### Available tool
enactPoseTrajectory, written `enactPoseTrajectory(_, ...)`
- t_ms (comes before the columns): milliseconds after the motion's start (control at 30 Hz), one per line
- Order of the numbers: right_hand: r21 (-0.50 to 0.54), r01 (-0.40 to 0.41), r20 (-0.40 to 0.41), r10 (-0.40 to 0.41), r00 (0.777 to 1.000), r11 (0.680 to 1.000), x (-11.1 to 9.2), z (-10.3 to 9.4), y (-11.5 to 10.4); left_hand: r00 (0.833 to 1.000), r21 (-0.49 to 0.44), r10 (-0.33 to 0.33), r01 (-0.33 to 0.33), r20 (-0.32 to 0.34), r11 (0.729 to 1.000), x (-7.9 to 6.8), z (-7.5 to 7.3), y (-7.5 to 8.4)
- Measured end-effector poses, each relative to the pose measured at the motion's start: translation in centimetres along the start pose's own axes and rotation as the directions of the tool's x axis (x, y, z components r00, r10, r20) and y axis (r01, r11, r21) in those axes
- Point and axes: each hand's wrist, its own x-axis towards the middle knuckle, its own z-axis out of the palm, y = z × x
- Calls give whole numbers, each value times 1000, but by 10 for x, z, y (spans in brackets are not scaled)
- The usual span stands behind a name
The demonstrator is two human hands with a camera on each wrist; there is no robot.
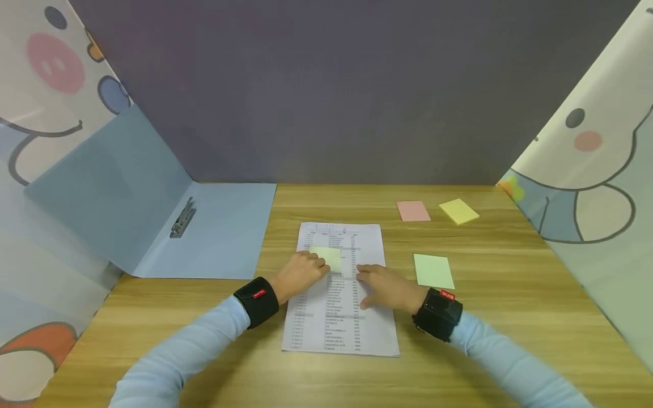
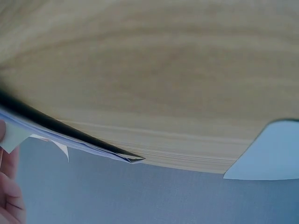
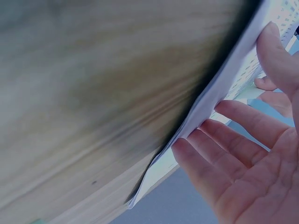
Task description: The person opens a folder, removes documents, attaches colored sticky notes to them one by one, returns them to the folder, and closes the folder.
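Observation:
A stack of printed sheets [image 1: 347, 331] lies in the middle of the table. Over its upper part, my left hand [image 1: 301, 276] pinches a pale green sticky note [image 1: 328, 256] by its lower left corner. In the left wrist view, the fingers [image 2: 11, 191] show at the left edge beside the note [image 2: 15, 136]. My right hand [image 1: 390, 288] rests on the right side of the sheets. The right wrist view shows its spread fingers [image 3: 238, 140], with tips touching the paper [image 3: 201, 109]. The palm holds nothing.
To the left stands an opened blue folder [image 1: 229, 232] with a metal clip [image 1: 182, 218], its cover leaning on the wall. A pink note pad [image 1: 414, 211] and a yellow one [image 1: 458, 211] lie at the back right. A pale green pad [image 1: 433, 271] is near my right wrist.

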Motion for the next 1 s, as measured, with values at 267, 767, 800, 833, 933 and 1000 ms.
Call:
enactPoseTrajectory(267,15,15,-6,-15,1000,1000,0,-4,-1,999,12,5,-6,54,1000,2,-3,0)
enactPoseTrajectory(767,7,11,-2,-11,1000,1000,-1,-2,-1,982,2,-4,3,188,1000,5,-7,3)
enactPoseTrajectory(800,7,11,-2,-11,1000,1000,-1,-2,-1,982,4,-3,2,190,1000,5,-7,3)
enactPoseTrajectory(833,5,7,0,-7,1000,1000,-1,-2,-1,981,5,-2,1,193,1000,5,-7,3)
enactPoseTrajectory(933,8,2,2,-2,1000,1000,-1,-2,-1,981,7,1,-2,196,1000,4,-7,3)
enactPoseTrajectory(1000,11,0,5,0,1000,1000,-1,-2,-2,981,8,1,-3,196,1000,4,-6,2)
